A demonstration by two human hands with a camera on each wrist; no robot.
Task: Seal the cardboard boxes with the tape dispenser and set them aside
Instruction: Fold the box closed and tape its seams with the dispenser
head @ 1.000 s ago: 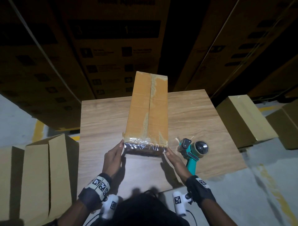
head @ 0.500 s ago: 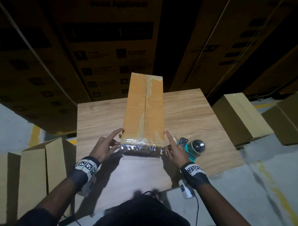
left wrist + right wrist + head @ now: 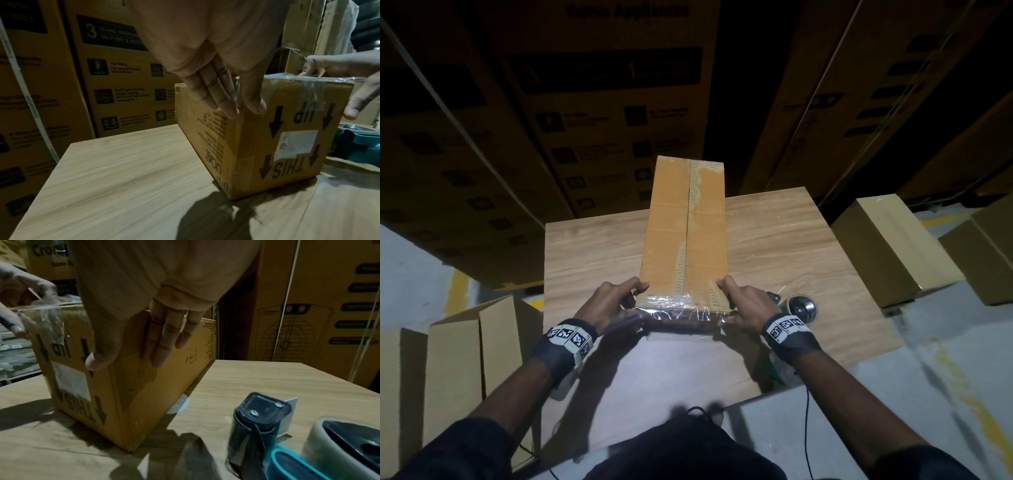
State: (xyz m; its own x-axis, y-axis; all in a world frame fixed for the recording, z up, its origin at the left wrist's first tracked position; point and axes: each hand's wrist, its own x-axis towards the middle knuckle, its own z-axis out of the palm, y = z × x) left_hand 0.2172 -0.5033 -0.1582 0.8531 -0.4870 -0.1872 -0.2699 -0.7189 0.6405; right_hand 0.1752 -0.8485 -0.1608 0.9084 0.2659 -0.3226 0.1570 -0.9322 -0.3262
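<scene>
One cardboard box (image 3: 685, 236) is seen lengthwise on the wooden surface (image 3: 592, 253), clear tape (image 3: 681, 308) across its near edge. "THIS" and "UP" with arrows are printed upside down on its near end. It is gripped at the near corners by the left hand (image 3: 607, 301) and right hand (image 3: 744, 303), fingers (image 3: 213, 91) straight and pressed together along the sides, thumbs on the near end. One tape dispenser (image 3: 287, 434) lies just right. "3 YEARS WARRAN…" is read on stacked cartons (image 3: 115, 68) behind.
</scene>
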